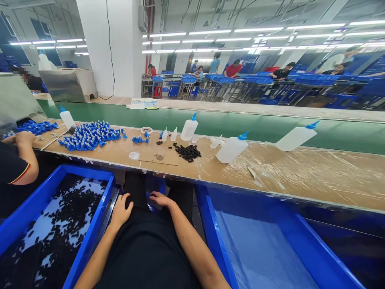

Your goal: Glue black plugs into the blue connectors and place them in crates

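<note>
My left hand (122, 210) rests at my left thigh, thumb apart from the fingers, with nothing visible in it. Across my lap, my right hand (159, 199) lies over my other leg with loosely bent fingers, near a shiny blue surface (155, 185) between my legs; whether it touches that surface is unclear. On the bench ahead are a heap of small black pieces (189, 153) and a cardboard piece (150, 163) bearing a small round clear item (159, 156). A small cluster of blue parts (140, 139) lies behind, beside two small white bottles (173, 134).
A blue bin (110, 188) with scattered black pieces stands at my left, another blue bin (221, 249) at my right. Blue-capped bottles (231, 150) and a large blue-part heap (90, 136) occupy the bench (300, 176). A co-worker's hands (24, 138) are at far left.
</note>
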Demonstrator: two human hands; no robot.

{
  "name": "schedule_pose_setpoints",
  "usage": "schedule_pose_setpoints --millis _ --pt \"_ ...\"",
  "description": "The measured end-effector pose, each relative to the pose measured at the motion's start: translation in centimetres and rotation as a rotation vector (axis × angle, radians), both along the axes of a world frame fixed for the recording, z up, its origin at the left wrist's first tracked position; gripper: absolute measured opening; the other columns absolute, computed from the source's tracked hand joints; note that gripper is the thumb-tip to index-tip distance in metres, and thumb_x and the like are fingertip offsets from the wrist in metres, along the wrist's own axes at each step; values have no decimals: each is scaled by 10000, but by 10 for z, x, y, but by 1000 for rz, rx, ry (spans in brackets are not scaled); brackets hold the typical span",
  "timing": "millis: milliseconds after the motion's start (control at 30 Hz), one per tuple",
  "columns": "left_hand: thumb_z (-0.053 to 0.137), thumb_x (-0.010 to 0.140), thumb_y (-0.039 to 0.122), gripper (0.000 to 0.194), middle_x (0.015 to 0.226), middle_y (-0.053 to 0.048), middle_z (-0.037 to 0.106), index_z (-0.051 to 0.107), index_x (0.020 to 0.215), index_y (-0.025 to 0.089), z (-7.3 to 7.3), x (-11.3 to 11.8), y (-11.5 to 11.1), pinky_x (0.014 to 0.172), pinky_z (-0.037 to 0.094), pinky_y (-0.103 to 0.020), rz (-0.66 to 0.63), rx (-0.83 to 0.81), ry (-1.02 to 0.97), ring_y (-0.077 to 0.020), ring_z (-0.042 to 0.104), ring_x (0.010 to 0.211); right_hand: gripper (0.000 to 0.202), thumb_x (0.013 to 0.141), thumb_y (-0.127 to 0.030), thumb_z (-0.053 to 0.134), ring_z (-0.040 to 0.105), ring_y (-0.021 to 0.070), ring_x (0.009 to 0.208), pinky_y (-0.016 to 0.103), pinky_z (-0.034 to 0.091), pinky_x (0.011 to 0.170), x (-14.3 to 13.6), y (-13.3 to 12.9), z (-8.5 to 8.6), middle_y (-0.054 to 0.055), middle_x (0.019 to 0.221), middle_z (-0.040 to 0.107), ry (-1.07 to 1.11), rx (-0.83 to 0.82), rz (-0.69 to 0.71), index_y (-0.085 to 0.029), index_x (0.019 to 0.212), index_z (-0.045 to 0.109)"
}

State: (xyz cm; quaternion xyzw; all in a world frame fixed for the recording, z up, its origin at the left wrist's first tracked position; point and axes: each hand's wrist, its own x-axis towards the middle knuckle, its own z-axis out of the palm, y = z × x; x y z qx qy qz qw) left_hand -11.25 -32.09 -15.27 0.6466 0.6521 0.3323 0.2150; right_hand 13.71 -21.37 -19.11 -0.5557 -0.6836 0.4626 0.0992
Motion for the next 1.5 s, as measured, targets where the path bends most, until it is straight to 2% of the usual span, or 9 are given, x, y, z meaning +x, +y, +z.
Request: schedule_pose_setpoints --millis 267,600,733,867,933,1033,1167,1300,1500 --pt "503 965 391 427 1099 -70 578 622 1340 225 -7 -10 -15 978 531 -368 -38 66 1 -213 633 1064 437 968 -421 499 620 234 1167 332 446 1032 30 -39 11 92 1301 662 102 76 60 -192 1329 589" --pt "512 950 352 318 1185 -81 605 689 1179 219 -4 -13 -28 1053 484 -367 -45 58 -15 -218 612 1150 470 953 -414 497 586 272 1257 353 407 1077 29 -48 20 138 1383 621 53 47 127 -166 1341 588" --pt "512 936 379 226 1056 -70 630 650 977 205 -4 -11 -24 926 533 -365 -15 33 -25 -218 636 1010 450 947 -391 504 618 267 1209 344 436 1029 28 -46 24 139 1333 656 34 28 139 -165 1323 602" --pt "492 925 485 312 870 -52 597 552 796 207 -14 -10 -9 831 545 -406 57 13 -35 -233 625 857 399 932 -379 533 652 245 1132 329 459 977 28 -41 25 100 1254 701 33 26 135 -202 1276 635" --pt "482 918 537 352 884 -64 608 563 830 205 -20 -11 2 851 549 -442 89 -2 -42 -250 636 874 396 935 -389 529 653 241 1121 325 465 962 28 -39 26 93 1249 701 38 29 123 -214 1274 635" --pt "483 912 565 458 1132 -133 645 598 1133 181 -27 -13 18 963 533 -496 114 -36 -46 -291 650 1070 418 938 -410 519 652 258 1121 350 467 962 29 -38 26 105 1241 698 43 19 103 -212 1291 624" --pt "480 932 542 626 1439 -182 525 450 1446 186 -29 -15 29 1136 400 -578 137 -88 -10 -339 501 1364 421 926 -416 538 640 269 1151 369 455 995 30 -37 24 103 1239 695 80 -1 87 -219 1289 622" --pt "455 942 536 637 1419 -206 528 441 1441 140 -26 -16 29 1150 384 -588 164 -91 40 -353 472 1386 403 937 -400 536 654 228 1127 330 475 981 30 -27 18 83 1235 700 159 -26 59 -229 1293 613" --pt "499 922 527 467 1198 -180 574 562 1181 144 -17 -11 33 1076 460 -562 180 -20 135 -350 559 1220 393 937 -377 564 674 229 1069 343 506 945 27 -12 13 96 1173 717 193 -62 17 -214 1289 625"
